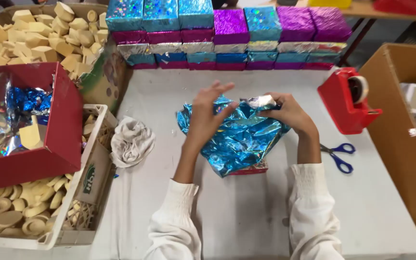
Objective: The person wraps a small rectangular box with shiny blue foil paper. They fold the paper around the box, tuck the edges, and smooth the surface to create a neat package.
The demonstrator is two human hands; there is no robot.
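Shiny wrapped parcels, cartons and a crate label on a white table.

At centre, a crumpled blue holographic foil parcel (237, 139), half wrapped, a red box edge showing beneath, held between left hand (205, 118) and right hand (287, 111). Along the far edge, a stacked wall of foil-wrapped boxes in blue, purple, magenta and silver (227, 36). At left, an open red cardboard box with foil scraps (61, 130), resting on a white plastic crate bearing a brown card label with a green oval mark (91, 175). At right, a plain brown cardboard carton (400, 139).
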